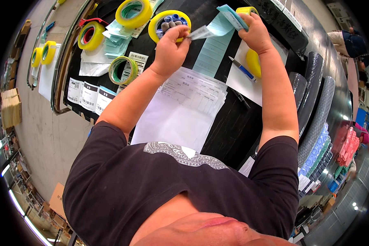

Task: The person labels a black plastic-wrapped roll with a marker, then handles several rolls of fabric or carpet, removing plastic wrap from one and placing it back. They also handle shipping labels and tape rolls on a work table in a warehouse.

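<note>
My left hand (172, 51) pinches the end of a thin whitish strip (199, 33), which stretches toward the light blue label strip (213, 51). Folded over at its top, that blue strip is gripped by my right hand (256, 35), with the fingers closed on the fold. Its lower length hangs or lies down to a stack of printed white forms (174, 117). Just behind my left hand sits a yellow tape roll (153, 28) with blue and grey items in its core. Another yellow tape roll (246, 10) is partly hidden behind my right hand.
Left on the black table are more tape rolls (133, 13), folded blue labels (115, 44) and printed barcode labels (89, 96). A blue-and-white pen (242, 69) lies on white paper at right. Dark rolled material (311, 88) stands beyond my right arm. A person (352, 43) is far right.
</note>
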Demonstrator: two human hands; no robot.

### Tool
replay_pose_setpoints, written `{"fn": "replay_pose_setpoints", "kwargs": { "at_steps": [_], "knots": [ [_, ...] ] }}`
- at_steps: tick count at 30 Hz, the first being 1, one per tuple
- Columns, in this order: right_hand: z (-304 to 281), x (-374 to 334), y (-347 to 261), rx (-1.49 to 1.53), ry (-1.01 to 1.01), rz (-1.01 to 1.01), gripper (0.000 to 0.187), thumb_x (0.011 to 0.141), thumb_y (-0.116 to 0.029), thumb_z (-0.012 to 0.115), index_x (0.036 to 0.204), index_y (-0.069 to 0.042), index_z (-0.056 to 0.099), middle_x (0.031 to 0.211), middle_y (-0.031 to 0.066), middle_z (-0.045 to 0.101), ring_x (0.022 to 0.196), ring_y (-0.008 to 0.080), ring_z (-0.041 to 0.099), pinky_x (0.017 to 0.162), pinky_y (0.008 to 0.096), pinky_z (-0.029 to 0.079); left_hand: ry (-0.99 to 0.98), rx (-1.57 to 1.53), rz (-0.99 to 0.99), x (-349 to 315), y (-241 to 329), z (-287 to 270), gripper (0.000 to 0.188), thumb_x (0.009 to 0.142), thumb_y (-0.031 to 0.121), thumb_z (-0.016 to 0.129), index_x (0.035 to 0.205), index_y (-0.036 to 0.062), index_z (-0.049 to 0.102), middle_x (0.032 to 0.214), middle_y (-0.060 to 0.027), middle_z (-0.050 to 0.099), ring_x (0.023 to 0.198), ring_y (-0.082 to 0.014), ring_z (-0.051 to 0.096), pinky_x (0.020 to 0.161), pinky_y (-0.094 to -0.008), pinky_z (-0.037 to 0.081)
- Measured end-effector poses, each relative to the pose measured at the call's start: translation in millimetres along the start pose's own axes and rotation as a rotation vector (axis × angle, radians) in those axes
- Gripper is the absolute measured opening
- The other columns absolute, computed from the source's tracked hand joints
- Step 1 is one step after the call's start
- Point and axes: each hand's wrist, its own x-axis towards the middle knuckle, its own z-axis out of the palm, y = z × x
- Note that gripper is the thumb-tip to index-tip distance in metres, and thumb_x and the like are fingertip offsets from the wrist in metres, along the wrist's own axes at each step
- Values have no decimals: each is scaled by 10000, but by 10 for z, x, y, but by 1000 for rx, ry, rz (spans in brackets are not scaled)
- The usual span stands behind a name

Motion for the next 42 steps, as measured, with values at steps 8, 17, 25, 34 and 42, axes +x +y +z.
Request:
{"fn": "replay_pose_setpoints", "kwargs": {
  "at_steps": [8, 17, 25, 34, 42],
  "knots": [
    [31, -60, -3, 0, 19, 26, 460, 770, -69, 663, 1226, -136, 651, 1125, 138, 600, 1043, 331, 609, 947, 374, 489, -8, -59, 21, 249, 66, -14, 284, 912, 19, 643, 1186, 24, 571, 958, -12, 620, 873, -70, 591, 796, -203, 487],
    [17, -104, 44, 81, 115, 34, 452, 753, -74, 667, 1203, -109, 656, 1108, 174, 587, 1037, 352, 595, 944, 383, 485, -2, -68, 9, 240, 8, -94, 321, 907, 26, 656, 1210, 16, 551, 991, -19, 618, 896, -75, 590, 820, -206, 481],
    [4, -129, 196, 96, 302, 13, 463, 717, -80, 661, 1179, -57, 655, 1113, 214, 593, 1071, 372, 570, 955, 396, 472, -86, 14, 123, 62, 38, -122, 337, 875, -89, 589, 1195, 7, 546, 1009, -48, 610, 969, -115, 621, 885, -252, 509],
    [23, -155, 170, 236, 389, 128, 476, 716, -54, 664, 1192, -53, 651, 1181, 206, 578, 1101, 351, 575, 980, 388, 464, -357, 269, 295, -38, 249, -116, 282, 798, -88, 614, 1057, 25, 623, 920, -101, 625, 859, -253, 630, 779, -311, 514],
    [23, -275, -81, 112, 428, -35, 496, 701, 16, 616, 1174, -123, 667, 1227, 215, 550, 1084, 370, 584, 933, 388, 496, -753, 448, 221, -61, 206, -79, 256, 819, 95, 697, 1071, 67, 662, 1032, -101, 648, 974, -279, 625, 839, -350, 512]
  ]
}}
